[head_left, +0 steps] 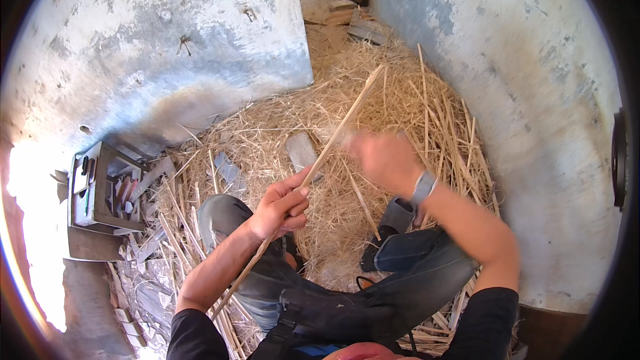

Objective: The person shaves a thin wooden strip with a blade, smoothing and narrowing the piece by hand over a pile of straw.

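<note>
My left hand (pixel 280 205) is closed around a long pale wooden strip (pixel 347 119). The strip slants from beside my left forearm up past my fist to a far tip over the straw. Just right of the strip is my right hand (pixel 383 160), smeared by motion. Its fingers, and anything in them, cannot be made out. A grey band (pixel 424 188) circles my right wrist. My legs are bent, with the left knee (pixel 223 219) under the strip.
Straw and shavings (pixel 267 133) cover the floor, with a flat grey slab (pixel 301 152) among them. Several long strips (pixel 460 147) lean along the right wall (pixel 533 127). At left stands a small wooden cabinet (pixel 100 187) holding odds and ends. Bricks (pixel 367 27) lie at the back.
</note>
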